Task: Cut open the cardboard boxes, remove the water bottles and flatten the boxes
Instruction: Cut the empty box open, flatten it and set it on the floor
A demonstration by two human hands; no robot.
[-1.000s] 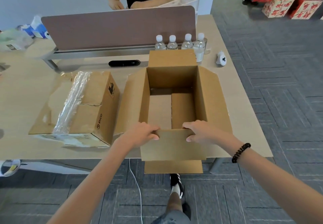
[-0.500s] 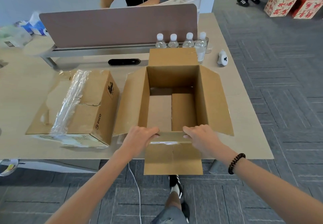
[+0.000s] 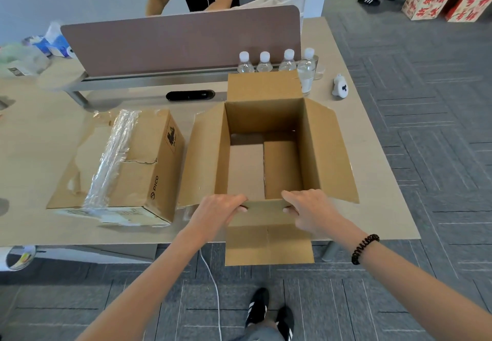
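Bottles (image 3: 265, 63) behind box (image 3: 266, 117), taped box (image 3: 143, 175) alongside

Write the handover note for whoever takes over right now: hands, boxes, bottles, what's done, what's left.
Hands: left hand and right hand both grip the near rim of the open box, which sits at the table edge.
Done: that box is cut open and empty; four water bottles stand behind it.
Left: flatten it. The PICO box beside it looks still closed, with loose film on top; open, empty and flatten that too.
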